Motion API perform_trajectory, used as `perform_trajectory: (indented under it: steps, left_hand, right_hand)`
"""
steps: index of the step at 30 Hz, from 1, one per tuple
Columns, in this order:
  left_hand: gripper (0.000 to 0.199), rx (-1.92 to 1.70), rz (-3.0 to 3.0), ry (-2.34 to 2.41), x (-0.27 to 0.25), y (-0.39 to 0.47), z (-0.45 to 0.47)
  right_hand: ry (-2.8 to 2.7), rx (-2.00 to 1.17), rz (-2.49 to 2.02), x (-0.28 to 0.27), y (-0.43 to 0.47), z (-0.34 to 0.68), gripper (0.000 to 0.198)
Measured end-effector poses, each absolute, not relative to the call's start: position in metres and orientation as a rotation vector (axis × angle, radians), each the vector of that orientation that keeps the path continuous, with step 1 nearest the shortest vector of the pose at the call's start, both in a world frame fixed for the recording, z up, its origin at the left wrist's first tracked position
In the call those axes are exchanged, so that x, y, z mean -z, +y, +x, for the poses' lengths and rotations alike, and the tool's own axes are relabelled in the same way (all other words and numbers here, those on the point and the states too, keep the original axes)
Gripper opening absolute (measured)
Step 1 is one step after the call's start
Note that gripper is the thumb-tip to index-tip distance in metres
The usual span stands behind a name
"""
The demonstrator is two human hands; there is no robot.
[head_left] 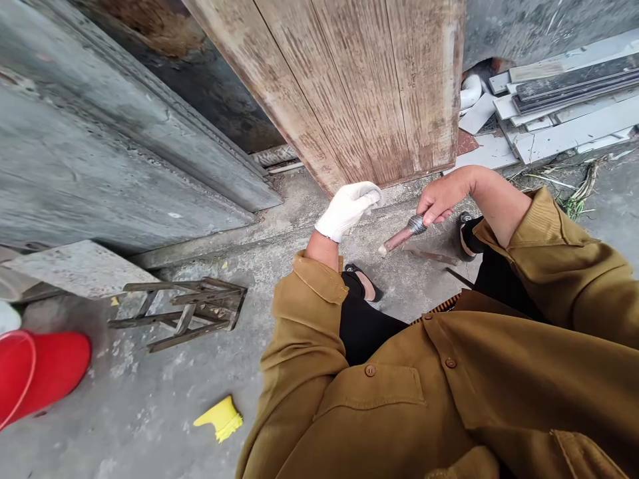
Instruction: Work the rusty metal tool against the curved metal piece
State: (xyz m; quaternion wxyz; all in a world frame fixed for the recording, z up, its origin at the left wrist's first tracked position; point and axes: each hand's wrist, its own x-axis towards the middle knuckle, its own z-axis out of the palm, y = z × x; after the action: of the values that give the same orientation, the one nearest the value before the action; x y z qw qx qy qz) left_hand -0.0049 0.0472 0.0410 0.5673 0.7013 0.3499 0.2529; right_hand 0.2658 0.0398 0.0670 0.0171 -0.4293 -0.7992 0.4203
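My left hand (351, 207), in a white knitted glove, is held just in front of the lower edge of a weathered wooden door panel (349, 86). Its fingers are curled closed; a greyish patch shows at the fingertips, and I cannot make out whether anything is in them. My bare right hand (442, 196) grips a short brown-handled tool (401, 237) by its ridged grey collar. The handle slants down to the left and has a pale, worn end. The tool's other end is hidden by the hand. A gap separates the two hands.
A wooden stool (184, 313) lies on the concrete floor to the left, near a red bucket (54, 372) and a yellow piece (221, 418). Stacked boards (574, 100) and a white pipe (470, 91) are at the right. A grey door leaf (114, 140) stands at the left.
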Motion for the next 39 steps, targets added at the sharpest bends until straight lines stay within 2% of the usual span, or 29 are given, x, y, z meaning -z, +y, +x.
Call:
perform_trajectory:
  steps: [4, 6, 9, 13, 15, 17, 19, 21, 23, 25, 28, 30, 32, 36, 38, 39]
  left_hand:
    - [0.028, -0.538, 1.626, 0.795, -0.026, 0.045, 0.007]
    - [0.03, -0.451, 1.648, 0.731, -0.021, 0.041, 0.014]
    - [0.031, -0.283, 1.708, 0.636, -0.022, 0.032, 0.022]
    - [0.03, -0.179, 1.856, 0.665, -0.036, 0.026, 0.024]
    - [0.029, -0.198, 1.954, 0.7, -0.041, 0.028, 0.021]
    - [0.028, -0.231, 2.034, 0.736, -0.043, 0.031, 0.016]
    - [0.027, -0.271, 2.074, 0.787, -0.041, 0.036, 0.01]
    - [0.027, -0.301, 2.061, 0.805, -0.036, 0.041, 0.005]
    - [0.027, -0.315, 2.008, 0.779, -0.03, 0.044, 0.002]
    - [0.025, -0.36, 1.92, 0.762, -0.023, 0.045, 0.003]
    - [0.024, -0.448, 1.729, 0.753, -0.014, 0.042, 0.01]
    - [0.027, -0.432, 1.648, 0.715, -0.01, 0.038, 0.017]
    - [0.028, -0.357, 1.626, 0.666, -0.01, 0.033, 0.024]
    - [0.027, -0.256, 1.652, 0.639, -0.017, 0.031, 0.023]
    - [0.028, -0.271, 1.686, 0.673, -0.021, 0.034, 0.017]
    - [0.028, -0.286, 1.701, 0.698, -0.022, 0.036, 0.014]
  right_hand:
    - [-2.142, -1.556, -1.028, -0.083, 0.034, 0.27, 0.056]
    - [-1.775, -1.555, -0.976, -0.084, 0.038, 0.27, 0.054]
    - [-1.536, -1.323, -1.332, -0.074, 0.05, 0.269, 0.042]
    - [-2.056, -0.777, -1.957, -0.056, 0.058, 0.268, 0.041]
    - [-2.37, -0.61, -2.027, -0.053, 0.055, 0.267, 0.041]
    - [-2.586, -0.59, -2.02, -0.054, 0.05, 0.266, 0.04]
    - [-2.752, -0.794, -1.975, -0.058, 0.044, 0.264, 0.038]
    - [-2.868, -1.248, -1.803, -0.063, 0.038, 0.261, 0.039]
    - [-2.872, -1.726, -1.47, -0.068, 0.032, 0.259, 0.044]
    - [-2.73, -1.925, -1.152, -0.073, 0.028, 0.258, 0.047]
    - [-2.202, -1.718, -1.034, -0.077, 0.03, 0.262, 0.051]
    - [-1.865, -1.436, -1.169, -0.075, 0.038, 0.268, 0.052]
    - [-1.767, -1.178, -1.421, -0.069, 0.048, 0.274, 0.05]
    - [-2.168, -0.879, -1.941, -0.05, 0.061, 0.282, 0.038]
    - [-2.473, -0.984, -1.983, -0.045, 0.057, 0.279, 0.036]
    - [-2.609, -1.133, -1.925, -0.044, 0.054, 0.276, 0.037]
